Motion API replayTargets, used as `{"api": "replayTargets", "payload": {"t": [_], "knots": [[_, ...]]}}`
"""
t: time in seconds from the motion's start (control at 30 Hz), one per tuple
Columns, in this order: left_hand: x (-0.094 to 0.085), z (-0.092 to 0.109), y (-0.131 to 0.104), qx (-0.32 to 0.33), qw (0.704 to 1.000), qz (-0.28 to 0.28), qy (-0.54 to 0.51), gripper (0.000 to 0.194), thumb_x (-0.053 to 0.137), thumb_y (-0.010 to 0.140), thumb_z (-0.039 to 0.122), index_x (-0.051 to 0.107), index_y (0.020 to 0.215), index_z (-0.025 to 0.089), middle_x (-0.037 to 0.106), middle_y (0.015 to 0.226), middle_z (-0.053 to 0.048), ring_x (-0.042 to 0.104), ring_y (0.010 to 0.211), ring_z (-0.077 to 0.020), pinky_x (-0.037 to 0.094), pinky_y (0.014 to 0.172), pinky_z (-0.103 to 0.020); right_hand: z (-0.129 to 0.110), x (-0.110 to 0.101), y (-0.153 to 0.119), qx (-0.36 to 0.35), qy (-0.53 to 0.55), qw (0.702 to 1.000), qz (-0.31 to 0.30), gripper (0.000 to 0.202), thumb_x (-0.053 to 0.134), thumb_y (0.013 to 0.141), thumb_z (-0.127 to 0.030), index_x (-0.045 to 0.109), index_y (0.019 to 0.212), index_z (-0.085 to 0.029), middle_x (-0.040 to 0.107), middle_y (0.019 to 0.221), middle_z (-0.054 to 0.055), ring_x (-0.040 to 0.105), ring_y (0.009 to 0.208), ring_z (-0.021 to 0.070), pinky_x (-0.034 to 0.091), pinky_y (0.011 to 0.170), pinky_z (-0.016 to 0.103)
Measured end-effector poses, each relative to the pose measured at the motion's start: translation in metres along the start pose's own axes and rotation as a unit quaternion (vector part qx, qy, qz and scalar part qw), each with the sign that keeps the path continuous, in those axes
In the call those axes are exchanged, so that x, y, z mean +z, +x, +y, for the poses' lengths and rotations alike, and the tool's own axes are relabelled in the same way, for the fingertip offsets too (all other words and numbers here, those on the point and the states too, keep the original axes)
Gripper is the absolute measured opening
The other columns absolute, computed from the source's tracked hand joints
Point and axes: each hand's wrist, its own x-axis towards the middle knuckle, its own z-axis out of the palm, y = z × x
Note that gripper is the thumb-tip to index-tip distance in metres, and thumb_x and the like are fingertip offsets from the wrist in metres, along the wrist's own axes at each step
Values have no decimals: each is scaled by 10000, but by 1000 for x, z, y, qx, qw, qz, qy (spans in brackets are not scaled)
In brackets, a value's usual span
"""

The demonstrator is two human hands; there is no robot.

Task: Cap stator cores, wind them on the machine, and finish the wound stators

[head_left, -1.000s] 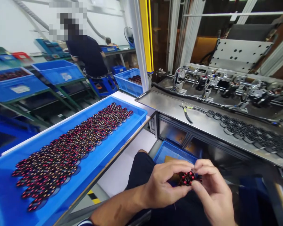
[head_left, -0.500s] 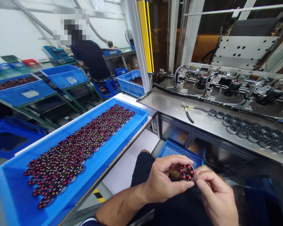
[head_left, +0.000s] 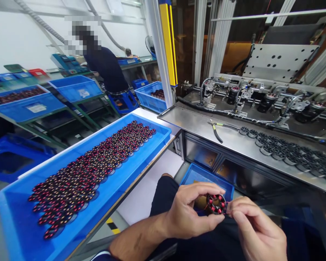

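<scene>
My left hand (head_left: pixel 191 208) is curled with thumb and fingers parted by the width of the ring (head_left: pixel 219 210), gripping it at the rim. The ring, wound with red coils, is held above my lap, at the near right of the scene, its face turned toward me. My right hand (head_left: pixel 256 224) is just right of it, thumb and fingertips pinched together on a thin wire (head_left: pixel 227 203) at the ring's right edge. Beyond the ring, lower down, is a blue bin (head_left: pixel 195 173), partly hidden by my hands.

To the left, a blue tray (head_left: pixel 122 175) carries closely packed rows of coils (head_left: pixel 89 166). On the metal tabletop (head_left: pixel 194 123) at right lie pliers (head_left: pixel 216 132), handles toward the right and near sides; dark cups (head_left: pixel 290 148) stand grouped farther right. A co-worker (head_left: pixel 105 69) is at far left.
</scene>
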Motion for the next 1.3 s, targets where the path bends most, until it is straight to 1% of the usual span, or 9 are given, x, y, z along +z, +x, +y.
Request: {"api": "replayTargets", "payload": {"t": [0.3,0.47,0.57,0.67,0.8,0.93,1.07,1.13,1.3], "knots": [[0,5,3,-84,991,-30,-102,454,794,588,33,742,1030,127,780,950,-144,748,829,-233,604,779,-286,-3,-9,16,-151,-68,985,-49,222,631,841,-12,660,1015,-147,662,885,77,648,842,180,569,695,283],[1,7,5,-44,997,-13,-56,451,807,575,35,740,1015,104,784,930,-167,758,821,-256,612,784,-308,-10,3,12,-156,-69,985,-12,201,622,820,44,653,877,-146,617,771,41,608,753,161,516,639,301],[3,7,6,2,1000,6,-28,470,808,560,15,738,1016,104,788,934,-171,762,822,-259,613,792,-313,-11,13,2,-157,-48,986,27,218,610,809,56,654,880,-145,614,774,39,609,758,168,506,661,319],[3,9,7,-2,999,11,-36,475,806,557,6,739,1016,106,788,944,-164,759,836,-255,607,802,-314,-9,14,-2,-170,-24,985,17,245,589,804,69,660,905,-142,620,789,40,610,777,171,509,685,322],[0,11,5,-130,978,-21,-164,447,811,597,33,735,1028,123,779,951,-124,734,841,-203,587,776,-277,-2,-2,7,-142,-12,989,-34,190,680,852,-68,656,1021,-151,619,897,66,614,905,193,550,759,313],[-1,9,2,-282,912,-56,-292,463,846,559,26,734,998,121,775,912,-80,718,791,-149,559,777,-241,0,-23,27,-148,-7,976,-163,322,705,885,-214,641,1200,-214,581,1139,111,590,1078,234,577,837,365],[0,9,2,-371,864,-82,-330,537,934,433,64,742,933,110,779,872,-75,718,773,-157,548,788,-254,-9,-26,47,-188,8,949,-254,262,701,888,-228,697,1147,-268,609,1154,93,602,1045,232,587,813,401],[0,9,4,-391,852,-89,-336,561,955,389,81,745,909,116,783,854,-77,719,755,-161,553,773,-263,-14,-23,51,-184,-6,951,-249,196,721,873,-236,733,1063,-280,652,1070,76,637,953,214,607,732,362],[-1,8,8,-416,825,-66,-377,557,964,352,74,760,867,127,771,779,-39,689,653,-107,552,667,-201,-20,-20,38,-153,-120,973,-122,135,736,861,-276,753,994,-298,693,819,43,686,740,202,610,562,308]]}}
